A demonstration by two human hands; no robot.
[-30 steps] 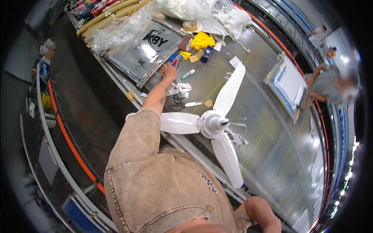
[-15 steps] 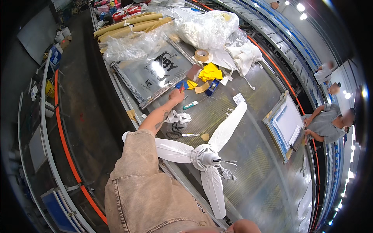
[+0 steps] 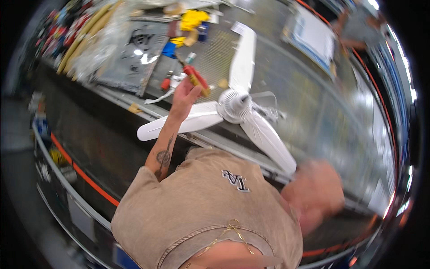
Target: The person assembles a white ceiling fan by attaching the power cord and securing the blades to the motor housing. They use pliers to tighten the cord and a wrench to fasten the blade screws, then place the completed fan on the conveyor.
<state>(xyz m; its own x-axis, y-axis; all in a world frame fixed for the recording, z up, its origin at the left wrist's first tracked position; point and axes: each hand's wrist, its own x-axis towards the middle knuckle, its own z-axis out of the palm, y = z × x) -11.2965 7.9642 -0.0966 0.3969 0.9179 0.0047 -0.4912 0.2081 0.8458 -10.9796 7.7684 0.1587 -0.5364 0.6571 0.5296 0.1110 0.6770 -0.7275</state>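
Note:
My left hand (image 3: 182,99) is closed around pliers with red and yellow handles (image 3: 195,76), whose dark jaws point away from me. Below them lies a white three-blade ceiling fan (image 3: 233,107); one blade passes close to my left wrist. White wires (image 3: 271,112) trail from the hub's right side. My right hand (image 3: 316,190), badly smeared by motion, is raised near the tip of the fan's lower right blade; its fingers cannot be made out. Beyond my left hand lie a red-handled tool (image 3: 165,84), a white strip of cloth (image 3: 156,99) and a small green and white tube (image 3: 190,57).
A framed printing screen (image 3: 130,62) lies at the table's left, beside clear plastic film (image 3: 94,58) and brown rolls (image 3: 85,38). Farther back are yellow cloth (image 3: 193,20) and a blue piece (image 3: 169,50). Another person (image 3: 363,27) stands across the table by a white framed panel (image 3: 309,38).
My left hand has drawn back toward me from the cluttered far side, bringing the pliers over the fan. My right hand has risen into fuller view. The view has turned and shifted.

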